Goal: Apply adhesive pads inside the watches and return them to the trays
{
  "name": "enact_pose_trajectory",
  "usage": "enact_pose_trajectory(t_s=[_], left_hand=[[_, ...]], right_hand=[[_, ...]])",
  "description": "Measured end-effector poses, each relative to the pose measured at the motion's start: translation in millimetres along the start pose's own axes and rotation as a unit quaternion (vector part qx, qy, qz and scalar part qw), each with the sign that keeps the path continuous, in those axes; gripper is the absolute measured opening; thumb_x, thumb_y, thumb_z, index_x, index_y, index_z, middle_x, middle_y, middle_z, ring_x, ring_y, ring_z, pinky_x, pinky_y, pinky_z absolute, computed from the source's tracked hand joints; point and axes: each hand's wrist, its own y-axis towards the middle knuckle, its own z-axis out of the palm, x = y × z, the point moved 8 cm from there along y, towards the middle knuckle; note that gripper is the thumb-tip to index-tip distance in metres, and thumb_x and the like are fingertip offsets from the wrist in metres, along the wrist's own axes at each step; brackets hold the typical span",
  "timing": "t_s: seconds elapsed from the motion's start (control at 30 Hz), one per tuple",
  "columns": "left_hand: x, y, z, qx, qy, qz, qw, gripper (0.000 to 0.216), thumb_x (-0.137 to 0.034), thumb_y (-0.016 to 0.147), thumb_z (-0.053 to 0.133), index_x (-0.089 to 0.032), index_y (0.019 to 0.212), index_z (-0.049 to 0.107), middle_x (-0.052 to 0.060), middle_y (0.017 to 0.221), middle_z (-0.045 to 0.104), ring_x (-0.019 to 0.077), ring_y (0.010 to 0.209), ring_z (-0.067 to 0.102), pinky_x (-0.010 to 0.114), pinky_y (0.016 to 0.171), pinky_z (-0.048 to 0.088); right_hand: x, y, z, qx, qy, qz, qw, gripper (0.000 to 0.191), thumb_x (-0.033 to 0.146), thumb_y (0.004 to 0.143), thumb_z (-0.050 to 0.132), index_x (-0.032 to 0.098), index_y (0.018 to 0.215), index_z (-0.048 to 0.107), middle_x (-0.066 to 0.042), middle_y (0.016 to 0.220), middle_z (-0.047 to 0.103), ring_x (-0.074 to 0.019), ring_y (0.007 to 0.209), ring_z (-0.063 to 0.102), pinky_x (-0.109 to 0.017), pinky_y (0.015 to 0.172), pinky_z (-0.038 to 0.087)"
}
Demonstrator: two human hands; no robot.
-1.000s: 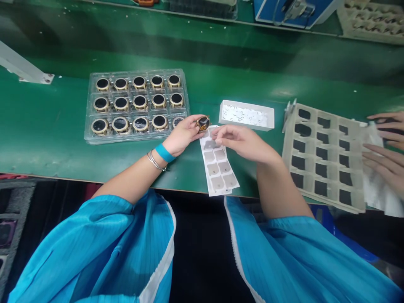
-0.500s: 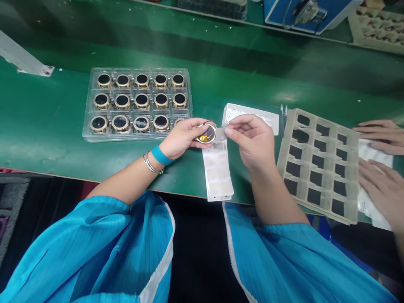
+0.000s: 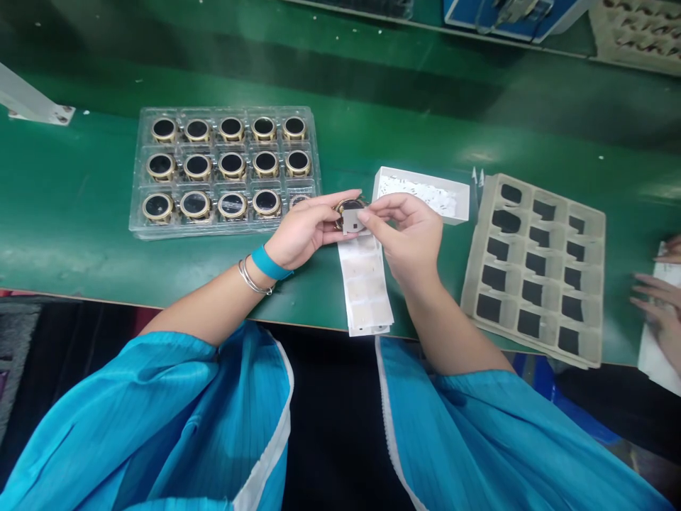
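Since the earlier frame, the right hand (image 3: 407,234) has brought a grey square patch (image 3: 350,222), a thin film with a small dark notch, onto the face of a round gold-rimmed case (image 3: 348,206), pinching the patch between thumb and forefinger. The left hand (image 3: 306,226) is closed around the case, fingers curled along its metal edge, just above a layered white backing strip (image 3: 364,284) lying on the green desk (image 3: 79,262). To the left sits a clear moulded plastic tray (image 3: 223,111) of glossy black-faced round cases in pockets. Beyond the strip is a shallow white box (image 3: 462,202) holding white strips. To the right lies a beige pocketed tray (image 3: 596,284) with black squares, and a co-worker's hands (image 3: 657,301) rest on white sheets at the edge.
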Motion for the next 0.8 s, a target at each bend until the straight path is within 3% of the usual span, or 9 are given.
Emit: enact_pose_trajectory(t_s=[0.33, 0.53, 0.8], left_hand=[[1.6, -1.0, 4.9, 0.024, 0.001, 0.013, 1.0, 0.046, -0.006, 0.074, 0.061, -0.015, 0.119, 0.068, 0.004, 0.102, 0.073, 0.0174, 0.098, 0.069, 0.039, 0.1, 0.055], [2.9, 0.1, 3.1, 0.021, 0.018, 0.033, 0.999, 0.043, -0.007, 0.076, 0.068, -0.017, 0.118, 0.069, 0.001, 0.09, 0.072, 0.0131, 0.089, 0.069, 0.033, 0.093, 0.058], [6.3, 3.1, 0.2, 0.021, 0.016, 0.041, 0.999, 0.043, -0.009, 0.077, 0.071, -0.019, 0.118, 0.069, 0.001, 0.096, 0.073, 0.0147, 0.094, 0.069, 0.035, 0.095, 0.057]], right_hand=[[4.1, 2.4, -1.7, -0.032, 0.041, -0.046, 0.998, 0.014, 0.027, 0.078, 0.076, 0.021, 0.082, 0.064, 0.002, 0.081, 0.066, -0.013, 0.073, 0.063, -0.03, 0.073, 0.057], [7.1, 2.3, -1.4, -0.043, 0.026, -0.044, 0.998, 0.01, 0.02, 0.077, 0.074, 0.019, 0.08, 0.065, 0.002, 0.079, 0.067, -0.0125, 0.07, 0.063, -0.03, 0.072, 0.057], [6.6, 1.6, -0.3, -0.045, 0.021, -0.026, 0.998, 0.009, 0.021, 0.076, 0.074, 0.019, 0.08, 0.066, 0.001, 0.079, 0.067, -0.0133, 0.071, 0.063, -0.032, 0.074, 0.057]])
